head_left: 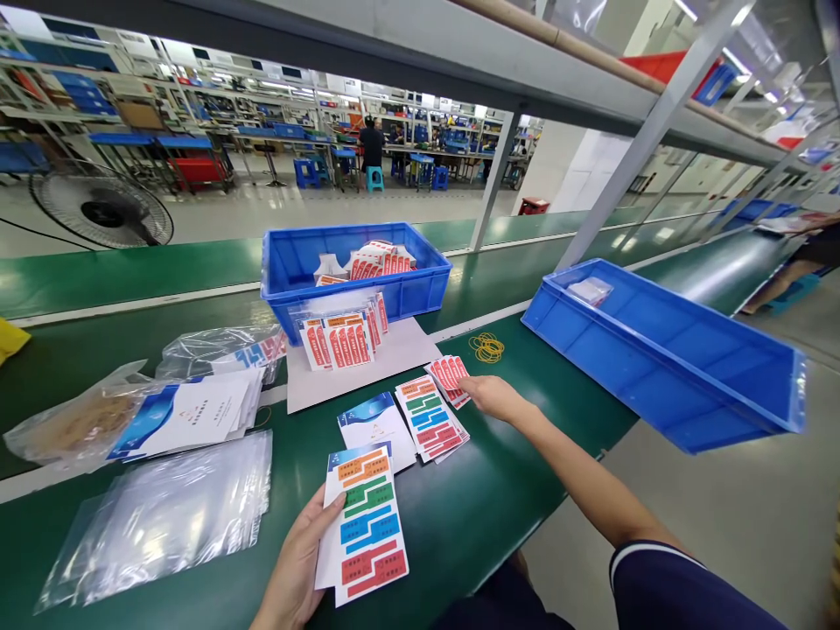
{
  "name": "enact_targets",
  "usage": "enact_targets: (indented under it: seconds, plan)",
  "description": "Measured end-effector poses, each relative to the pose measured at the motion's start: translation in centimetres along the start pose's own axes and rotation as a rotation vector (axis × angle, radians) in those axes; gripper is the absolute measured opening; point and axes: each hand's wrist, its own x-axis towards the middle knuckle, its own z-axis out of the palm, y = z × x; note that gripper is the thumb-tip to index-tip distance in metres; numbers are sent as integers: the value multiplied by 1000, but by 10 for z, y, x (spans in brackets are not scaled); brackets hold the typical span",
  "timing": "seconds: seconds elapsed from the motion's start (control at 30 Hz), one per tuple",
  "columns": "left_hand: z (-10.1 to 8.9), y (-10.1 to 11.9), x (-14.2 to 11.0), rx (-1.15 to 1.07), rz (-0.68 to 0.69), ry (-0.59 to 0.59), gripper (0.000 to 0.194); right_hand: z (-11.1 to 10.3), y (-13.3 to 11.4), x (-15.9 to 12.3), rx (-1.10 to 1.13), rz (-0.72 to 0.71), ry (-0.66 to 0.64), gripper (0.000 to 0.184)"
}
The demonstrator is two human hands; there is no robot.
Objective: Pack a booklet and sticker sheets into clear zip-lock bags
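My left hand [305, 547] is closed on a sticker sheet [371, 525] with orange, green, blue and red shapes, held over a white booklet with a blue edge. My right hand [493, 396] reaches to a small pile of red-and-white sticker cards [450, 376], its fingers closed at the pile's right edge. Whether a card is lifted in them is hard to make out. Between the hands lie a stack of multicoloured sticker sheets [431, 418] and a blue-and-white booklet [374, 424].
A blue bin [358, 297] of cards stands behind, with bagged red cards [341, 341] leaning on it. At right is a tilted blue bin [662, 350]; yellow rubber bands [486, 347] lie nearer. Clear plastic bags [177, 507] and a booklet stack [203, 407] occupy the left.
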Motion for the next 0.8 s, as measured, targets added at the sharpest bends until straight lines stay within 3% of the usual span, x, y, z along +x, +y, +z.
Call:
enact_targets:
  seconds: [0.2,0.33,0.43,0.53,0.6,0.63,0.73,0.8]
  plan:
    - [-2,-1,3,-27,-7,-71,66,4,-3,-2,-41,-20,95,22]
    - [-8,-5,7,-25,13,-32,69,5,-1,-3,-41,-47,144,22]
    - [-10,-6,10,-107,-13,-12,66,-7,-12,-8,-42,-15,231,22]
    - [-9,-3,7,-252,-63,-134,57,-23,-51,-18,-1,33,451,27]
    - [-5,-1,4,-325,-74,-232,54,-27,-93,-26,95,-71,628,27]
    - [-3,-2,3,-345,-69,-261,54,-25,-115,-31,133,-188,643,28]
    - [3,-6,2,-302,4,-258,56,-11,-177,-43,206,-526,522,17]
    - [2,-9,2,-184,95,-231,58,0,-201,-48,272,-609,449,15]
